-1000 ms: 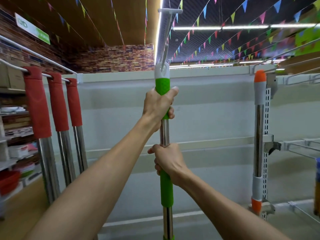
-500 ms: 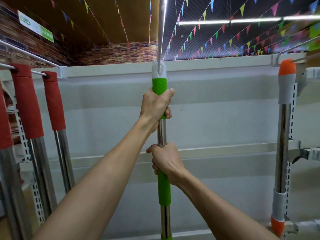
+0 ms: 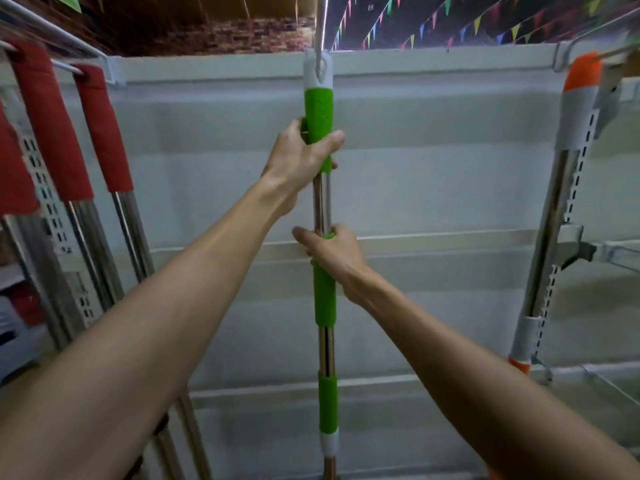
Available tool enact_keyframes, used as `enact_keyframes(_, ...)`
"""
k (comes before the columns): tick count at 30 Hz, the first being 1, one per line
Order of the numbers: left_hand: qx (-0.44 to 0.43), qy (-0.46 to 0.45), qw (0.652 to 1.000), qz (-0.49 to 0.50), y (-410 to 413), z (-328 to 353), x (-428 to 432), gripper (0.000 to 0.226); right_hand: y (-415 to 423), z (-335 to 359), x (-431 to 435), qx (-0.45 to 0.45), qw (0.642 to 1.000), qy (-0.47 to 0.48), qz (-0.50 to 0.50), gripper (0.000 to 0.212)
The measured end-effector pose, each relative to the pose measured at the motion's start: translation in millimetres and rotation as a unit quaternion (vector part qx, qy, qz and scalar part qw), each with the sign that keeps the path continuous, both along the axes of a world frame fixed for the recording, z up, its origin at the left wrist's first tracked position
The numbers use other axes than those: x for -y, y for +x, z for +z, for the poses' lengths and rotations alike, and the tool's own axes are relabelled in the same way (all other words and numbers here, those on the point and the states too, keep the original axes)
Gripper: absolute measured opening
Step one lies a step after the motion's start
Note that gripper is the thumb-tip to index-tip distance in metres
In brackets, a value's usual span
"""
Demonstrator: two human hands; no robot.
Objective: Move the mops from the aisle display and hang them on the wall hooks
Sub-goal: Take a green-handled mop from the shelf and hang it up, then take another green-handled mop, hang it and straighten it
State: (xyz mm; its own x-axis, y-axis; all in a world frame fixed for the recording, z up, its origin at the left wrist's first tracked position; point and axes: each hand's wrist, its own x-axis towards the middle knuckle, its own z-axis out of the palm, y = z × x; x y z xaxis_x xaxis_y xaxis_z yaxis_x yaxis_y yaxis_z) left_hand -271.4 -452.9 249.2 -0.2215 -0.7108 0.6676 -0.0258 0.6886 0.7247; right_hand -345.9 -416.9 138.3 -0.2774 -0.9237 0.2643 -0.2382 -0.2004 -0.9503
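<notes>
A green-handled mop (image 3: pixel 325 303) with a steel shaft stands upright in the middle, in front of the white wall panel (image 3: pixel 433 174). Its white end cap has a loop threaded on a metal hook rod (image 3: pixel 320 19) that runs up out of view. My left hand (image 3: pixel 300 157) grips the upper green sleeve. My right hand (image 3: pixel 329 252) grips the shaft where the lower green sleeve begins. The mop's head is out of view below.
Red-handled mops (image 3: pixel 100 129) hang from a rail at the left. An orange-tipped mop (image 3: pixel 568 140) hangs at the right beside a slotted shelf upright (image 3: pixel 554 278). A wire shelf (image 3: pixel 620 251) juts out at the right edge.
The view has moved closer to the wall and tilted down. The green mop's cap now sits lower on the hook rod. Both hands keep their grip.
</notes>
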Motion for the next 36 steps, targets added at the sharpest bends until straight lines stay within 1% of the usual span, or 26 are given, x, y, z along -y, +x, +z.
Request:
enact_keyframes(2, 0.009, 0.010, 1.000, 0.024, 11, -8, -6, 0.046, -1, -12, -15, -0.032, 0.999, 0.005, -0.018, 0.041)
enact_keyframes(4, 0.005, 0.020, 0.998, 0.054, 22, -16, -14, 0.048, 1, -27, -29, -0.057, 0.998, 0.016, -0.037, 0.044)
enact_keyframes(7, -0.031, 0.026, 0.996, 0.078, 35, -28, -27, 0.032, 5, -41, -57, -0.068, 0.994, 0.026, -0.078, 0.055)
enact_keyframes(9, -0.042, 0.037, 0.997, 0.057, 38, -39, -43, 0.016, 5, -51, -75, -0.077, 0.991, 0.037, -0.104, 0.060)
enact_keyframes(11, -0.038, 0.052, 0.998, 0.009, 36, -52, -58, 0.003, 5, -61, -95, -0.088, 0.988, 0.047, -0.120, 0.057)
enact_keyframes(14, -0.023, 0.060, 0.997, -0.041, 19, -73, -84, 0.012, -2, -79, -125, -0.090, 0.984, 0.074, -0.136, 0.047)
enact_keyframes(17, -0.033, 0.082, 0.992, -0.093, -9, -85, -111, 0.012, -22, -88, -159, -0.092, 0.979, 0.083, -0.159, 0.035)
enact_keyframes(18, -0.038, 0.091, 0.988, -0.117, -20, -87, -121, 0.012, -31, -89, -171, -0.090, 0.978, 0.080, -0.168, 0.031)
enact_keyframes(22, -0.043, 0.110, 0.970, -0.213, -76, -89, -165, 0.007, -75, -91, -226, -0.086, 0.974, 0.084, -0.193, 0.031)
enact_keyframes(25, -0.039, 0.108, 0.951, -0.287, -128, -90, -205, 0.007, -120, -95, -265, -0.090, 0.962, 0.075, -0.246, 0.020)
enact_keyframes(29, -0.027, 0.109, 0.924, -0.366, -211, -90, -265, 0.006, -190, -98, -326, -0.093, 0.940, 0.081, -0.319, 0.020)
enact_keyframes(33, -0.018, 0.113, 0.895, -0.432, -306, -94, -335, 0.011, -270, -102, -401, -0.088, 0.912, 0.077, -0.392, 0.015)
enact_keyframes(36, -0.005, 0.124, 0.871, -0.475, -377, -102, -393, 0.012, -331, -105, -468, -0.071, 0.900, 0.074, -0.424, 0.019)
